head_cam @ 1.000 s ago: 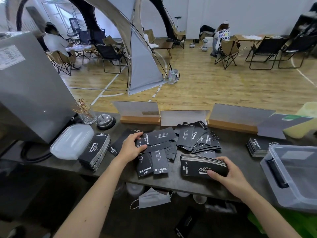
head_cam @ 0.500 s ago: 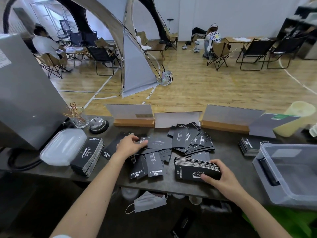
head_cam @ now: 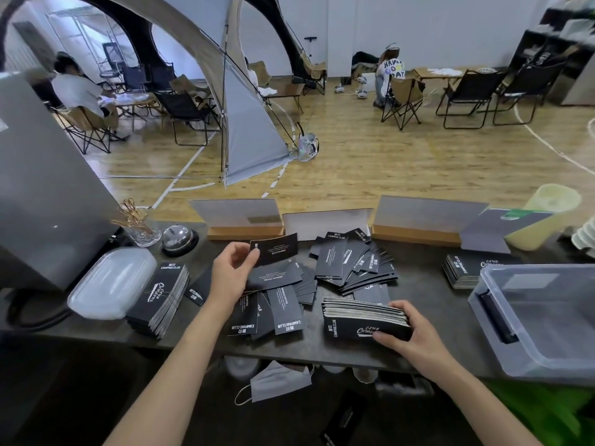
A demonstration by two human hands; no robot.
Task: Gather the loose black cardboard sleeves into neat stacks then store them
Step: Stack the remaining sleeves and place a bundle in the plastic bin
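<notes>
Loose black cardboard sleeves [head_cam: 351,262] with white print lie scattered over the middle of the dark counter [head_cam: 418,284]. My left hand [head_cam: 230,272] pinches one sleeve [head_cam: 275,247] by its left end and holds it lifted above the pile. My right hand [head_cam: 404,329] grips a thick gathered stack of sleeves [head_cam: 360,318] resting on the counter near the front edge. A finished stack [head_cam: 161,296] sits at the left, and another stack [head_cam: 467,268] lies at the right beside the bin.
A clear plastic bin [head_cam: 534,317] stands at the right, its lid [head_cam: 109,281] at the left. A glass of clips [head_cam: 138,225], a call bell [head_cam: 178,238] and wooden-based signs [head_cam: 415,218] line the back. A grey box [head_cam: 42,188] is far left.
My left hand has picked one sleeve off the loose pile and raised it. My right hand keeps hold of the gathered stack in the same spot.
</notes>
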